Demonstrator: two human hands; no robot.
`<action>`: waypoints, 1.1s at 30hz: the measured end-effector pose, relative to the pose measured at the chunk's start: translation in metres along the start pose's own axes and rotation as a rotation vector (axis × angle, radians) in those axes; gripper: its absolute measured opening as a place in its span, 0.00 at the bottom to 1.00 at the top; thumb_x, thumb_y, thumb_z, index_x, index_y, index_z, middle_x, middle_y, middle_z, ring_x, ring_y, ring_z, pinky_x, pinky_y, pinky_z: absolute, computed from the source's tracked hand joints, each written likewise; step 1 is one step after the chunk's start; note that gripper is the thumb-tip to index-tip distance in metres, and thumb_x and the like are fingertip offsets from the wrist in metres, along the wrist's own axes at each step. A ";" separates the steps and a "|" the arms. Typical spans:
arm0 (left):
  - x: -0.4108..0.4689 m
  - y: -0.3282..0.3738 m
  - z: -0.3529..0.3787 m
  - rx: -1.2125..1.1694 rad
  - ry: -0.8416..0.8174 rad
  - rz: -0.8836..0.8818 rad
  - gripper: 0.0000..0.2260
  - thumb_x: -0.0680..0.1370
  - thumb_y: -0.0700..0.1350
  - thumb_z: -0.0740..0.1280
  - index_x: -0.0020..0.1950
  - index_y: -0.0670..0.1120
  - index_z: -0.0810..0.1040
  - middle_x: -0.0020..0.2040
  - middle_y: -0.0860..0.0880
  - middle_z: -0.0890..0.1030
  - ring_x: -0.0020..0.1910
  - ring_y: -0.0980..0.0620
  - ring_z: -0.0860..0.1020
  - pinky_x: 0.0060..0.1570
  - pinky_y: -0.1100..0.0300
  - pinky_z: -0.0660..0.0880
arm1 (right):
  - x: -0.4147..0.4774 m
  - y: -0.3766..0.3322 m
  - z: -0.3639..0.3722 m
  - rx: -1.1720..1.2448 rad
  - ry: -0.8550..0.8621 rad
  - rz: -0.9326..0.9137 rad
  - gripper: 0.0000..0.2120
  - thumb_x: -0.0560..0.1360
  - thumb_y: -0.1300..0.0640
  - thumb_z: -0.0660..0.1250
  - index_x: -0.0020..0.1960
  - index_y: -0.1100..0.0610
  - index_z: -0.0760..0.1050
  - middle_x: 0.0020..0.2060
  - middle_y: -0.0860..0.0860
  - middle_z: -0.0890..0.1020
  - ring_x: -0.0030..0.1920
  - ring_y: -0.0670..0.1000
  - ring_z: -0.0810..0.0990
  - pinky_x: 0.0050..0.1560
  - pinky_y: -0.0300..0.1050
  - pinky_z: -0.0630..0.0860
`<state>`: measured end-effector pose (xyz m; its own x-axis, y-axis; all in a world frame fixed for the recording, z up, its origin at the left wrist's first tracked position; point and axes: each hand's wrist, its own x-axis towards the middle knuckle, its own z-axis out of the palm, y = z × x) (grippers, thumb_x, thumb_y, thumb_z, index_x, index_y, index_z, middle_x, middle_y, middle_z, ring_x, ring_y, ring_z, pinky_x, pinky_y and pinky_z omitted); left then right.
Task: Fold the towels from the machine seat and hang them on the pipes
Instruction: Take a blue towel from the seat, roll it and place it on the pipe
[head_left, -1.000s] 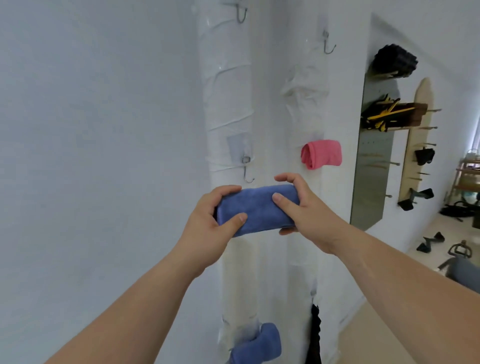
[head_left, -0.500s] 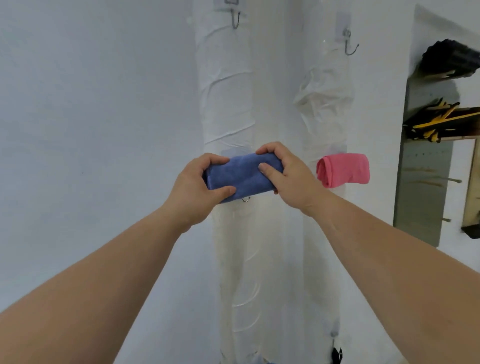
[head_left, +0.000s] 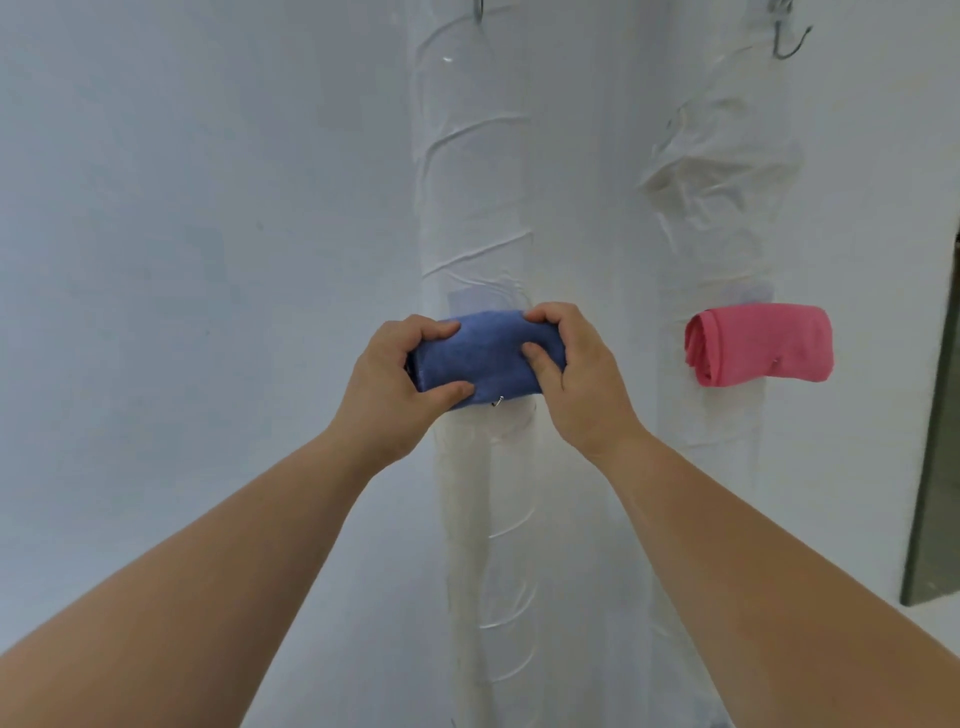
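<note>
A folded blue towel (head_left: 485, 356) is pressed against the left white wrapped pipe (head_left: 470, 182), over a small metal hook whose tip (head_left: 497, 400) pokes out below the cloth. My left hand (head_left: 402, 382) grips the towel's left end and my right hand (head_left: 576, 374) grips its right end. A folded pink towel (head_left: 761, 345) hangs on the right wrapped pipe (head_left: 722, 166) at about the same height.
Metal hooks sit high on each pipe, one at the top of the left pipe (head_left: 479, 9) and one on the right (head_left: 789, 41). A plain white wall (head_left: 182, 260) fills the left. A dark panel edge (head_left: 935, 493) stands at far right.
Both hands carried the blue towel forward to the left pipe and now hold it against the hook. The view has closed in on the pipes.
</note>
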<state>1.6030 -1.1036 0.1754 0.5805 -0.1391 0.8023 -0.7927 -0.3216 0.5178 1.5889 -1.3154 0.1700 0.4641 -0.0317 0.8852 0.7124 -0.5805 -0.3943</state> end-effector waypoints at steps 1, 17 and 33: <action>-0.001 0.000 0.001 0.011 0.001 -0.002 0.26 0.69 0.39 0.79 0.56 0.63 0.76 0.62 0.54 0.78 0.59 0.57 0.79 0.59 0.58 0.77 | -0.002 0.002 0.000 0.009 0.000 0.002 0.15 0.80 0.62 0.65 0.61 0.46 0.71 0.57 0.49 0.78 0.57 0.47 0.77 0.59 0.33 0.71; -0.014 0.010 0.027 0.969 0.019 0.446 0.28 0.79 0.45 0.54 0.80 0.47 0.62 0.82 0.48 0.62 0.82 0.44 0.55 0.78 0.35 0.48 | -0.014 0.008 0.007 -0.571 0.059 -0.229 0.27 0.77 0.55 0.54 0.76 0.55 0.68 0.78 0.53 0.66 0.79 0.56 0.60 0.79 0.57 0.52; -0.001 -0.048 0.055 0.728 0.197 0.496 0.28 0.85 0.58 0.45 0.81 0.45 0.56 0.80 0.44 0.60 0.81 0.40 0.56 0.77 0.33 0.52 | 0.009 0.052 0.036 -0.214 0.086 -0.422 0.31 0.84 0.41 0.50 0.79 0.59 0.59 0.79 0.59 0.61 0.81 0.62 0.52 0.78 0.63 0.56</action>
<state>1.6503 -1.1394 0.1332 0.1074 -0.2784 0.9544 -0.5904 -0.7902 -0.1640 1.6494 -1.3166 0.1482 0.1064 0.1810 0.9777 0.7007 -0.7113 0.0555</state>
